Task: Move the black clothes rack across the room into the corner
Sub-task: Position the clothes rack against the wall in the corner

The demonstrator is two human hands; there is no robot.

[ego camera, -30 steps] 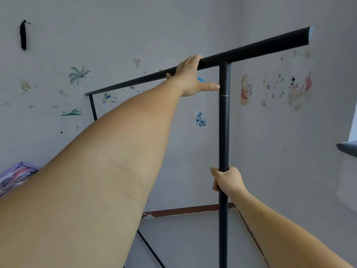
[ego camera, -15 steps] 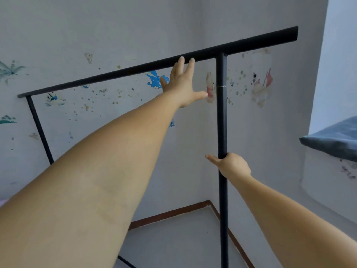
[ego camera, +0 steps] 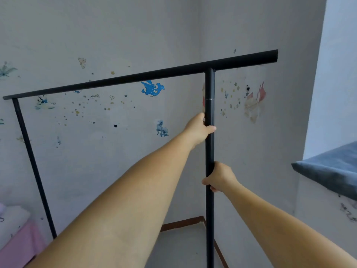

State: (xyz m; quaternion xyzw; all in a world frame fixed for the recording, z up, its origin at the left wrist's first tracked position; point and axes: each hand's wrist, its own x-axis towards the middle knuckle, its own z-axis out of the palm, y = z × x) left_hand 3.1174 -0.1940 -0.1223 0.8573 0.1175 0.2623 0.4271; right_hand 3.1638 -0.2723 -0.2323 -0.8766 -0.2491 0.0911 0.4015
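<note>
The black clothes rack (ego camera: 123, 80) stands in front of me, close to the room corner. Its top bar runs from the far left up to the right, where it ends free. A thin upright drops from the left end. A thicker black upright post (ego camera: 209, 209) comes down near the middle. My left hand (ego camera: 198, 128) is wrapped around that post a little below the top bar. My right hand (ego camera: 219, 176) grips the same post lower down. The rack's feet are out of view.
Two pale walls with small cartoon stickers meet in a corner (ego camera: 200, 171) just behind the post, with a brown skirting board (ego camera: 181, 223) at the floor. A blue-grey cushioned ledge (ego camera: 328, 171) juts in at the right. Pink and white bedding (ego camera: 17, 238) lies at lower left.
My left hand let go of the top bar and came down to grip the upright post above my right hand. The view swung so the corner sits behind the post.
</note>
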